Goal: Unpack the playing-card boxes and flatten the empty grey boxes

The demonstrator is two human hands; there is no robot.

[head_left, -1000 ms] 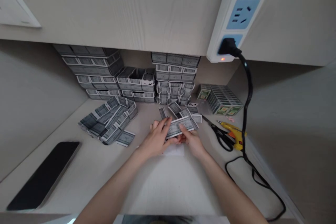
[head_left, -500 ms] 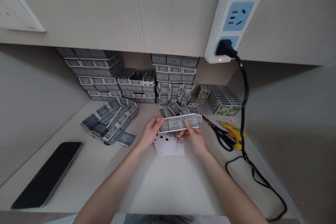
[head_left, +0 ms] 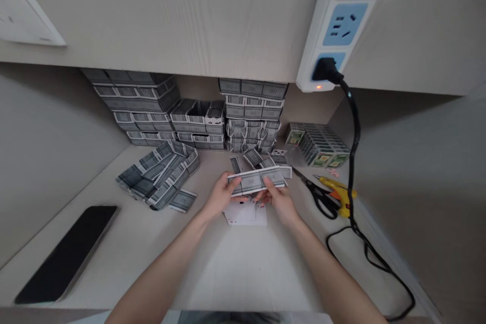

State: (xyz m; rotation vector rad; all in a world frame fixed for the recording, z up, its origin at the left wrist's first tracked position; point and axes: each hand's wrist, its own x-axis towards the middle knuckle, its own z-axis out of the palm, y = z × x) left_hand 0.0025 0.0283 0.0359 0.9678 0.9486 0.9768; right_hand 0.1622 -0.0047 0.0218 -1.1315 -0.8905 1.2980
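Note:
A long strip of joined playing cards (head_left: 251, 180), patterned grey backs facing up, is held level between my two hands. My left hand (head_left: 221, 195) grips its left end, thumb on top and fingers beneath. Toward the right end my right hand (head_left: 280, 202) pinches it the same way. Below the strip a pile of loose playing cards (head_left: 246, 214) lies face up on the desk, partly covered by my fingers. Behind the strip, several folded card pieces (head_left: 253, 157) lie scattered. To the left sits an open box made of cards (head_left: 163, 174), with a single card (head_left: 184, 200) beside it.
Stacked card boxes (head_left: 146, 121) and a taller card stack (head_left: 252, 111) line the back. Packed card decks (head_left: 322, 144), black scissors (head_left: 322, 200) and a yellow glue gun (head_left: 343, 197) with a black cord (head_left: 355, 126) are at right. A dark phone-like slab (head_left: 68, 253) lies left.
The card strip has shifted slightly left and down, its left end now lower. My left fingers have moved further under it, covering more of the loose pile.

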